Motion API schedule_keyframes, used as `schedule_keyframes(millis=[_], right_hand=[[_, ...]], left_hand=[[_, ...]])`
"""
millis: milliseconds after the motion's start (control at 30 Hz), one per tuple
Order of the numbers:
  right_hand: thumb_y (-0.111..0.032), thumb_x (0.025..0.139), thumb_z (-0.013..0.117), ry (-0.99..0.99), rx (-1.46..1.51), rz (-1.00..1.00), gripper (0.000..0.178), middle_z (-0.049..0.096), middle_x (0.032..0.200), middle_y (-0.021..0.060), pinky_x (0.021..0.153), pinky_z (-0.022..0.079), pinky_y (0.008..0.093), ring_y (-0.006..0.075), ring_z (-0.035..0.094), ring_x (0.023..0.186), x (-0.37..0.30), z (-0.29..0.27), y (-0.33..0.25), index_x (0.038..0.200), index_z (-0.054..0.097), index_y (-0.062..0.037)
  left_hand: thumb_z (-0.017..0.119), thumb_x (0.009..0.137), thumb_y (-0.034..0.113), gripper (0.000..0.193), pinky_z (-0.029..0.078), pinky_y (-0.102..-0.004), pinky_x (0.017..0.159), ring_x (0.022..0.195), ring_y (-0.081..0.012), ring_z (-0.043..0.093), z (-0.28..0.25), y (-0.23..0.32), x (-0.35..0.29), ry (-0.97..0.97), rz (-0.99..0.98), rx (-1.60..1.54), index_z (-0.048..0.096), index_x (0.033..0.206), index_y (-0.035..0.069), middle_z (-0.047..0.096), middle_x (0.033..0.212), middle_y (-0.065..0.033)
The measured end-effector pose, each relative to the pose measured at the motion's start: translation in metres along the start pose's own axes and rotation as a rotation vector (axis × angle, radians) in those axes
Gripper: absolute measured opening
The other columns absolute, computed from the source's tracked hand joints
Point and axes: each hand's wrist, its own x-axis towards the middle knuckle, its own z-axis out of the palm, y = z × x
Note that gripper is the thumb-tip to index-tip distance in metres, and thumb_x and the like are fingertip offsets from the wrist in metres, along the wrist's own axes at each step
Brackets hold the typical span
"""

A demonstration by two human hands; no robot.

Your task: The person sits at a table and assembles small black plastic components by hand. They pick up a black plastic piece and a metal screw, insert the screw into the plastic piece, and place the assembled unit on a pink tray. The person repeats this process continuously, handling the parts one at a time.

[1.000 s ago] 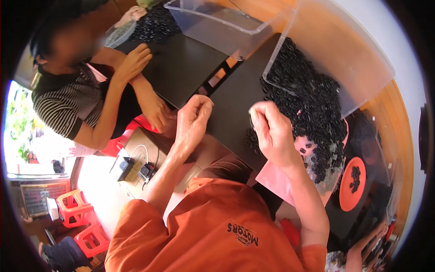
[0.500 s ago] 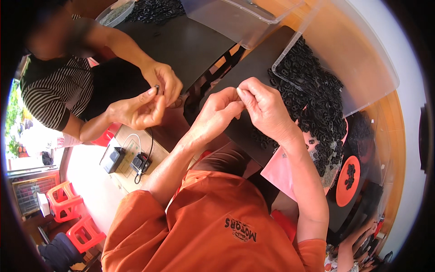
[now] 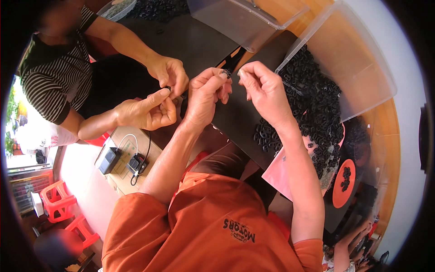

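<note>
Between the thumb and fingers of my left hand [image 3: 204, 90] is a small black part with holes [image 3: 227, 72], held over the edge of the dark table. Just to its right, my right hand [image 3: 265, 90] is closed in a pinch, apart from the left. Whatever its fingertips hold, if anything, is too small to make out. Close to my right hand lies a heap of similar small black parts [image 3: 312, 86], spilling from a clear plastic bin [image 3: 367, 68] and partly onto a pink sheet [image 3: 277, 174].
An orange plate [image 3: 339, 195] carries a few black parts. Across from me, a person's hands [image 3: 145, 109] pinch a small dark piece. A carton [image 3: 121, 172] with a black charger and cables stands at left. Red stools [image 3: 56, 199] are on the floor behind it.
My hands have come apart from touching. The left, tilted more upright, now shows the black part at its fingertips. The other person's hands have shifted slightly right.
</note>
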Motion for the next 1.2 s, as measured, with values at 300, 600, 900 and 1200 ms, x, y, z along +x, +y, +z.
schedule_keyframes(millis=[300,600,900,1200], right_hand=[[-0.008,0.092,0.057,-0.114,0.084,0.086,0.012,0.056,0.071,0.0064,0.059,0.044,0.0287,0.0103,0.052,0.067,0.021,-0.008,-0.012,0.087,0.057,0.0018],[-0.011,0.093,0.057,-0.052,-0.08,0.062,0.017,0.062,0.069,0.0112,0.059,0.047,0.0316,0.0134,0.056,0.061,0.033,0.008,0.002,0.086,0.058,0.0046],[-0.012,0.093,0.057,-0.081,-0.089,0.075,0.019,0.061,0.069,0.0102,0.055,0.047,0.0295,0.0127,0.057,0.058,0.039,0.008,0.002,0.085,0.058,0.0055],[-0.008,0.091,0.057,0.018,-0.054,-0.046,0.011,0.061,0.08,0.0091,0.057,0.049,0.031,0.0175,0.058,0.06,0.017,-0.004,-0.008,0.088,0.057,0.0027]], left_hand=[[0.056,0.09,0.014,0.012,0.044,-0.0272,0.054,0.06,-0.0121,0.051,-0.005,-0.008,0.011,-0.036,0.003,-0.053,0.057,0.089,0.003,0.058,0.073,-0.007],[0.059,0.089,0.019,0.016,0.043,-0.0231,0.05,0.054,-0.0096,0.051,0.003,-0.014,0.019,-0.049,0.023,-0.108,0.057,0.083,0.004,0.058,0.067,-0.0047],[0.052,0.089,0.02,0.015,0.039,-0.0289,0.052,0.058,-0.0114,0.049,0.001,-0.015,0.024,-0.1,-0.014,-0.072,0.052,0.081,0.007,0.053,0.067,-0.0026],[0.05,0.087,0.017,0.015,0.039,-0.0274,0.05,0.054,-0.0142,0.047,0.01,-0.011,0.03,-0.115,-0.056,-0.298,0.052,0.078,0.006,0.052,0.065,-0.0061]])
